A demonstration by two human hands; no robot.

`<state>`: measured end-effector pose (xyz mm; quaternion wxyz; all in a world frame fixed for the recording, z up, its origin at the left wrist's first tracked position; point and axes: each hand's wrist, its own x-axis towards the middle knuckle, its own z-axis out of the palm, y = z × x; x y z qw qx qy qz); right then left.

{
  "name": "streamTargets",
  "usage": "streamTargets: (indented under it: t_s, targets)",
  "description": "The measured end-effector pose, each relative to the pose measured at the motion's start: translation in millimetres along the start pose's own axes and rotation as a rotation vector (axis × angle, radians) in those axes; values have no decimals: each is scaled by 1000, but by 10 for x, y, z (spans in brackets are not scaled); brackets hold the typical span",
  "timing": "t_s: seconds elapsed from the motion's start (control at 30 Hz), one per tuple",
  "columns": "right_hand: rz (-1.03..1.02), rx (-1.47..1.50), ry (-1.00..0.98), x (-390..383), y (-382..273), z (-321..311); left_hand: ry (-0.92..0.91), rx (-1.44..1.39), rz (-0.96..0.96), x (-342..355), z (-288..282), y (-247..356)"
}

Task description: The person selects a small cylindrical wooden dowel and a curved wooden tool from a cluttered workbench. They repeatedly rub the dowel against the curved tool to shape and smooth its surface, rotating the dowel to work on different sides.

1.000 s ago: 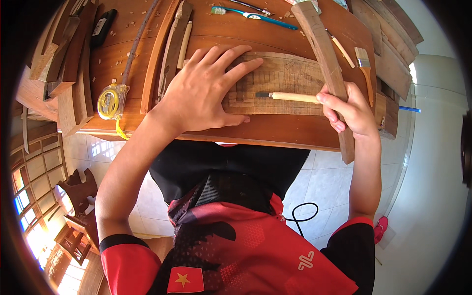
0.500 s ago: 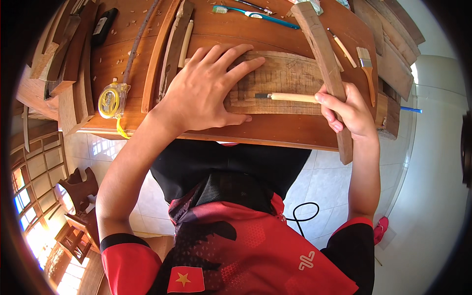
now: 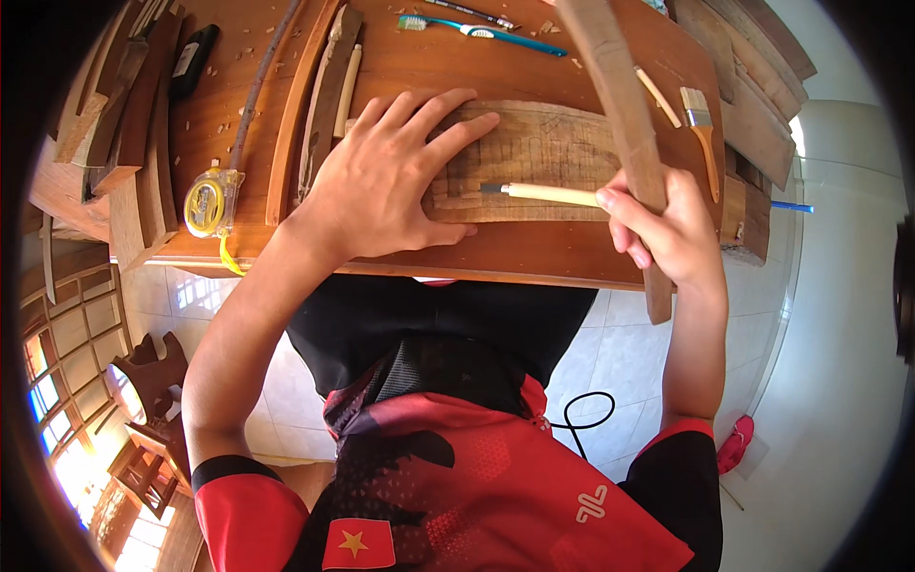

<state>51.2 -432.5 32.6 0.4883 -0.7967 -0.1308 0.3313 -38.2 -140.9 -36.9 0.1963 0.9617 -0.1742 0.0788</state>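
My left hand [image 3: 386,176] rests on a flat, weathered wooden board [image 3: 548,133], fingers spread and pressing nothing else. In my right hand [image 3: 672,224] is a long, rough wooden bar [image 3: 620,105], gripped near its lower end, its upper part reaching past the top edge of the view. Over the board lies a slim carving tool [image 3: 548,194] with a pale wooden handle and a dark tip pointing left. Its handle end meets my right thumb; whether the fingers also grip it I cannot tell.
Left of the board are a yellow tape measure [image 3: 210,202], a thin stick [image 3: 257,86] and wooden strips [image 3: 329,105]. A toothbrush [image 3: 486,32] lies beyond. A paintbrush [image 3: 703,138] and another pale handle [image 3: 658,95] lie right. Wood pieces are piled at both sides.
The view has shifted slightly, moving the scene a little left. The wooden bar's upper end has risen out of the picture. My left hand stays on the board.
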Motion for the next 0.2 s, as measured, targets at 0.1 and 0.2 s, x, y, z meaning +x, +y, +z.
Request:
streamTargets:
  t_s: [0.1,0.2]
  targets:
    - [64,10,-70,118,97,-86,-10,-14,8,12,-48,2]
    - [12,39,-78,116,110,-144,-51,3,7,40,-44,-8]
